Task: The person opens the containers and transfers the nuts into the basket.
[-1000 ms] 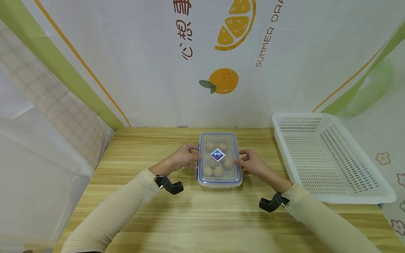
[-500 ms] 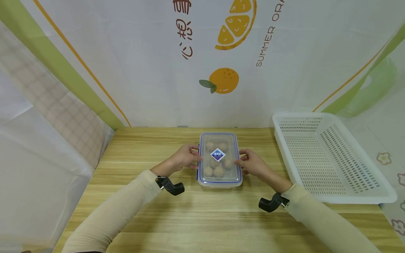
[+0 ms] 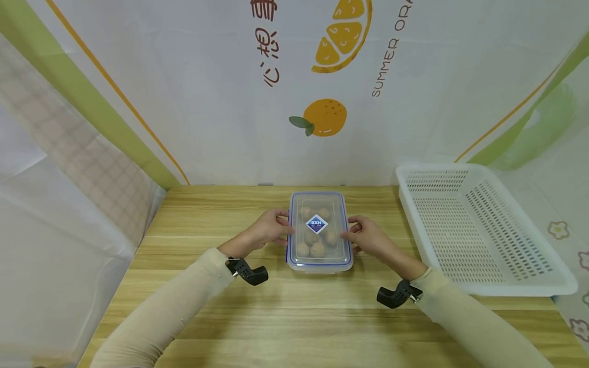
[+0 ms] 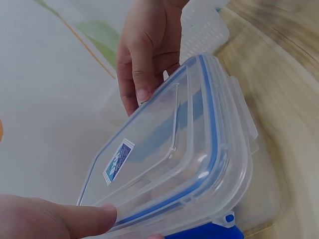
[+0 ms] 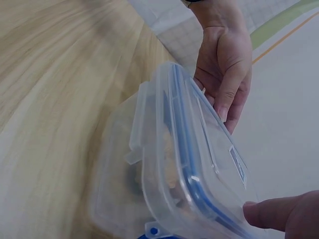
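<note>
Left hand (image 3: 264, 228): fingers curled against the container's left side, thumb on the lid edge. The lidded container (image 3: 320, 265) rests mid-table (image 3: 276, 327), walnuts (image 3: 317, 250) visible through its lid. Right hand (image 3: 366, 237): fingers grip the opposite side, thumb on the rim. Far right: white basket (image 3: 417, 240), well apart.

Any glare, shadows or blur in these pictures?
Head view: soft shadows and a pale sheen on the table; the label on the box reads "BXH", its smaller print unreadable. Left wrist: bright glints on the clear lid, the basket behind looking softer. Right wrist: a small glint by the blue seal; the brown contents look hazy.
</note>
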The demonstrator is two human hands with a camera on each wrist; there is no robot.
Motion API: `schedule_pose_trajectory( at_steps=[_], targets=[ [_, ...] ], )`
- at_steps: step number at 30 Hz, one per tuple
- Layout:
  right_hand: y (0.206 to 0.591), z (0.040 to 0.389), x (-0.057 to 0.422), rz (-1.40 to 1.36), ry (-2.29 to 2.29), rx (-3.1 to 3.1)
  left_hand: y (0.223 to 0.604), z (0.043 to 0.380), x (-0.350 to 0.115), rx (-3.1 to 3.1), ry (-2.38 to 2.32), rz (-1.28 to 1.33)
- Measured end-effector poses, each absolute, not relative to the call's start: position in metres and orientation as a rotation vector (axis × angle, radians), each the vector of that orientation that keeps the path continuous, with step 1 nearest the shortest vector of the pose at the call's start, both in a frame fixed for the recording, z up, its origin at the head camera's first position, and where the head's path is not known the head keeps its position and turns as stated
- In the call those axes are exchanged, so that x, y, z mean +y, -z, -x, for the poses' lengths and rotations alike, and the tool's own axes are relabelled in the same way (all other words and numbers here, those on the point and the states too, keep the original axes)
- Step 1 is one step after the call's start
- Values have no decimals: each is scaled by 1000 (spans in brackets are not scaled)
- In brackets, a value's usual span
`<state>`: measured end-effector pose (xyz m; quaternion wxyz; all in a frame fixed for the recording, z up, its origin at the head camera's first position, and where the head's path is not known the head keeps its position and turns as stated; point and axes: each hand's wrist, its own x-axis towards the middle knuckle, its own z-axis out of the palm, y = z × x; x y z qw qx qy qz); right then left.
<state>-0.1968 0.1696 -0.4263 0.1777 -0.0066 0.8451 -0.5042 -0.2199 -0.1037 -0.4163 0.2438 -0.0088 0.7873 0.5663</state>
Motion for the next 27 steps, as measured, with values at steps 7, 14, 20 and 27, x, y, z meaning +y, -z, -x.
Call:
schedule_pose_trajectory(
  at_steps=[7,14,20,27],
  targets=[
    [416,200,174,124,1483,2377,405,218,-105,2150,-1647,-30],
    [400,202,179,162,1553,2333,388,216,-111,2116,-1731,-178],
    [390,203,183,270,1678,2268,386,216,-117,2111,-1746,-332],
    [383,202,190,303,1765,2192,384,215,-120,2181,-1708,-476]
  ],
)
